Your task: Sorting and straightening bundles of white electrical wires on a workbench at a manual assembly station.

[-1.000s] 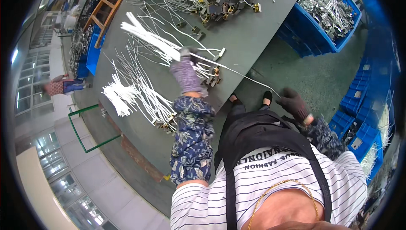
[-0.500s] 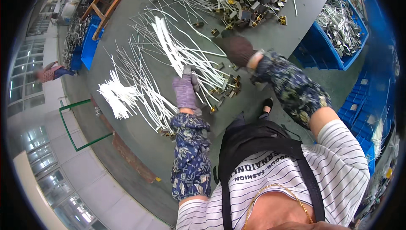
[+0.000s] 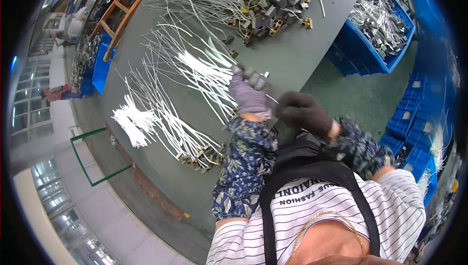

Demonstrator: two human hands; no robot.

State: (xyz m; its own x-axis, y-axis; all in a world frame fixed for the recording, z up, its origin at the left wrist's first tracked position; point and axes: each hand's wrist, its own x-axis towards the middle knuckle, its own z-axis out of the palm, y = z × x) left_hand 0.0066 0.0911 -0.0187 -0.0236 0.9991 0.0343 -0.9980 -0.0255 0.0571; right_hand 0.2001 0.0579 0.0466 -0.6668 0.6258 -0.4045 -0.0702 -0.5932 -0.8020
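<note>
My left hand (image 3: 249,89), in a purple-grey glove, is closed around a thin white wire above the near edge of the table. A short piece of that wire (image 3: 272,99) shows between my two hands. At its end my right hand (image 3: 304,113), in a dark brown glove, is closed and slightly blurred. Whatever part sits inside the right fingers is hidden. Just left of my left hand lies a bundle of white-sleeved wires (image 3: 207,77), partly covered by that hand. A second bundle of wires (image 3: 168,123) rests further left, with small metal-and-grey end pieces (image 3: 202,157) toward me.
A heap of grey block-shaped parts (image 3: 273,4) with long wires covers the far side of the grey table (image 3: 292,53). Short white sleeves (image 3: 132,121) are piled at the left. A full blue crate (image 3: 360,53) stands right. An orange wooden frame (image 3: 122,9) and another person (image 3: 61,93) are beyond.
My right hand has come back from the heap toward my body. My left hand has left the middle of the bundle and moved right, now gripping a wire beside the right hand.
</note>
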